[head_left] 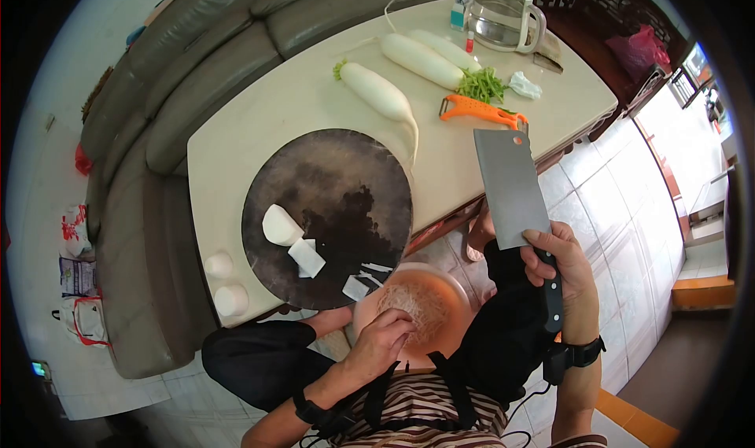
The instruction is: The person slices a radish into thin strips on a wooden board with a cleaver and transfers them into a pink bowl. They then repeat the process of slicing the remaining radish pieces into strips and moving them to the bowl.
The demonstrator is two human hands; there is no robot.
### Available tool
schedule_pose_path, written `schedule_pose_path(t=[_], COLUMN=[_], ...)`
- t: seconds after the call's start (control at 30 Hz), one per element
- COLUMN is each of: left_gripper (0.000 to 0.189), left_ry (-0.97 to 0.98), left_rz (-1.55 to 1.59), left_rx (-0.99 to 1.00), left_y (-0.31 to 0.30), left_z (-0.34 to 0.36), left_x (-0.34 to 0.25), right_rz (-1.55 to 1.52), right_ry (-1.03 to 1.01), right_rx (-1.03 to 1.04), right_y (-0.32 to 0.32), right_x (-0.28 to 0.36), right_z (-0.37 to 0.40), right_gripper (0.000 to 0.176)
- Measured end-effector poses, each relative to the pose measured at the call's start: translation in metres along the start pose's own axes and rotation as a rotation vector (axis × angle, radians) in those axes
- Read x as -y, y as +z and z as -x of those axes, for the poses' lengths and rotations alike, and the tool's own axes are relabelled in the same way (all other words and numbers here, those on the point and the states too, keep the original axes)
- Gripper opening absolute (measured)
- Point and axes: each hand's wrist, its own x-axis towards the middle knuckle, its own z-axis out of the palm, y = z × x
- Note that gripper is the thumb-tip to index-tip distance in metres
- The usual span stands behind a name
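Observation:
My right hand (560, 261) grips a cleaver (510, 182) by its black handle, thumb against the blade, which points up and away beside the table. My left hand (385, 339) is closed, fingers curled together at the edge of a heap of white radish shreds (421, 310) in a pinkish basin (460, 291) near my lap. Whatever its fingertips hold is hidden. Above the basin, a round dark cutting board (330, 165) overhangs the table. On it lie a white radish chunk (281, 225), flat radish slices (308, 258) and a few cut strips (370, 277) by the near edge.
Whole white radishes (376, 91) lie on the pale table (220, 149), with an orange peeler (481, 112), green leaves (483, 84) and crumpled tissue (524, 85). A glass kettle (501, 15) stands at the far end. Two radish pieces (231, 299) sit left. A grey sofa (169, 78) lies beyond.

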Motion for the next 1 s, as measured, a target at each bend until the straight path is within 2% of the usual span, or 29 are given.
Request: schedule_pose_path(t=[0.07, 0.13, 0.17, 0.23, 0.33, 0.43, 0.57, 0.67, 0.9, 1.0], left_gripper=[0.017, 0.021, 0.021, 0.026, 0.031, 0.041, 0.049, 0.063, 0.053, 0.042], left_ry=[0.021, 0.171, 0.170, 0.164, 0.241, 0.231, 0.209, 0.237, 0.260, 0.212], left_rz=[0.014, -0.073, -0.065, -0.221, -0.349, -0.500, -0.563, -0.614, -0.683, -0.637], left_rx=[0.022, -0.006, 0.001, -0.104, -0.158, -0.100, -0.005, 0.098, 0.170, 0.162], left_y=[-0.006, -0.022, -0.030, -0.049, -0.080, -0.104, -0.110, -0.106, -0.106, -0.106], left_z=[-0.002, -0.008, -0.012, -0.018, -0.039, -0.049, -0.053, -0.055, -0.069, -0.076], left_x=[-0.007, -0.020, -0.026, -0.038, -0.053, -0.042, -0.042, -0.036, -0.044, -0.031], right_rz=[0.026, 0.023, 0.022, 0.024, -0.010, 0.001, -0.009, -0.006, 0.022, 0.020], right_ry=[-0.011, -0.008, -0.020, -0.014, -0.028, -0.039, -0.042, -0.045, -0.049, -0.061], right_rx=[0.002, -0.008, -0.001, -0.006, 0.002, -0.040, 0.011, 0.013, 0.015, 0.020], right_y=[-0.001, 0.000, 0.000, -0.002, -0.004, -0.004, -0.005, -0.004, -0.001, -0.004], right_x=[0.000, -0.001, 0.001, 0.000, -0.001, -0.003, -0.002, -0.004, -0.004, -0.006], right_z=[0.000, 0.001, 0.001, 0.001, 0.001, 0.002, 0.002, 0.001, 0.003, 0.002], right_gripper=[0.011, 0.011, 0.011, 0.011, 0.012, 0.011, 0.012, 0.012, 0.012, 0.011])
